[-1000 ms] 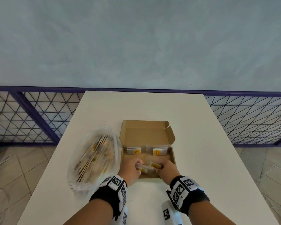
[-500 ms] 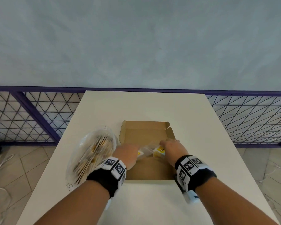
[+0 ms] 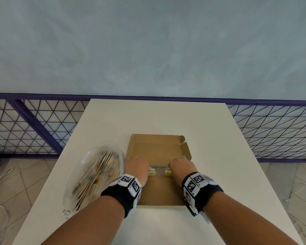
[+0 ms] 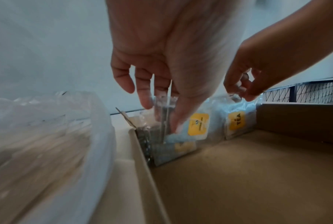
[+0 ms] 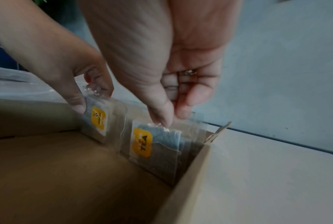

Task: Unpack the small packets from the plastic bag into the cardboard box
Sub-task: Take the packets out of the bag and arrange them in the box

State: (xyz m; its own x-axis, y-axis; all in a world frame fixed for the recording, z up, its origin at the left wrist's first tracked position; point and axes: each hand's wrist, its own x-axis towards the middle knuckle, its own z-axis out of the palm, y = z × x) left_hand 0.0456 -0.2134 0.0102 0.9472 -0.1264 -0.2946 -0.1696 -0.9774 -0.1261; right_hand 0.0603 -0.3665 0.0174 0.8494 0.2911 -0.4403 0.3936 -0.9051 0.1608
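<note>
An open cardboard box lies mid-table. My left hand and right hand are both inside it, at its far wall. In the left wrist view my left hand pinches the top of a clear packet with a yellow label in the far left corner. In the right wrist view my right hand pinches the top of a clear packet with a yellow TEA label at the far right corner. Both packets stand upright against others behind them. The plastic bag full of packets lies left of the box.
The box floor in front of the packet row is bare cardboard. The box lid stands open at the far side. White table surrounds the box, with a purple wire fence beyond the edges.
Both hands carried packets from the near part of the box to its far wall. They now hold them upright in the row there.
</note>
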